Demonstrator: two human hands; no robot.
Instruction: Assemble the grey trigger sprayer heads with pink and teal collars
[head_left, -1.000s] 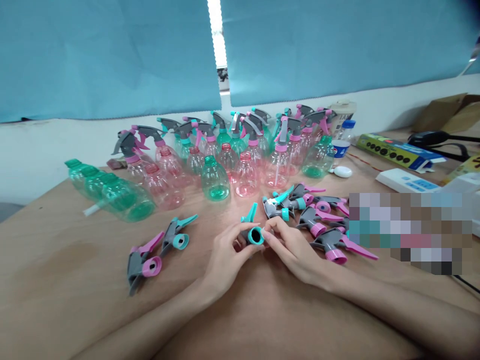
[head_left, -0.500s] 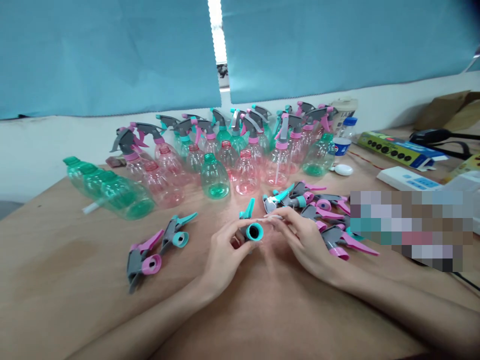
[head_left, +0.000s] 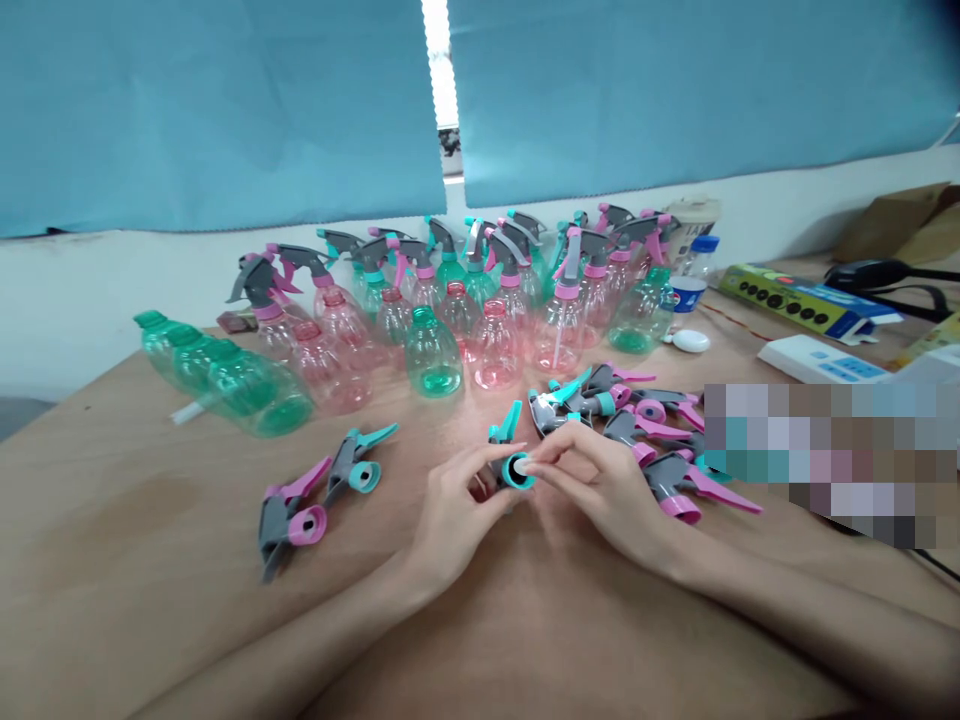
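A grey and teal spray head (head_left: 508,425) is held by my left hand (head_left: 454,505), its round teal collar facing me. The fingers of my right hand (head_left: 592,480) pinch a small whitish piece (head_left: 523,466) at the opening of that collar. To the left, a pink-collared spray head (head_left: 289,515) and a teal-collared one (head_left: 352,465) lie on the table. A pile of spray heads (head_left: 637,425), pink and teal, lies beside and behind my right hand.
Green bottles (head_left: 225,375) lean together at the left. Pink bottles (head_left: 495,350) and green ones, several with spray heads, stand across the back. At the right are a Pepsi-labelled bottle (head_left: 694,275), a long box (head_left: 802,300) and a white box (head_left: 817,358).
My right fingertips have come down to the collar's opening with the whitish piece. The spray head in my left hand has shifted slightly right.
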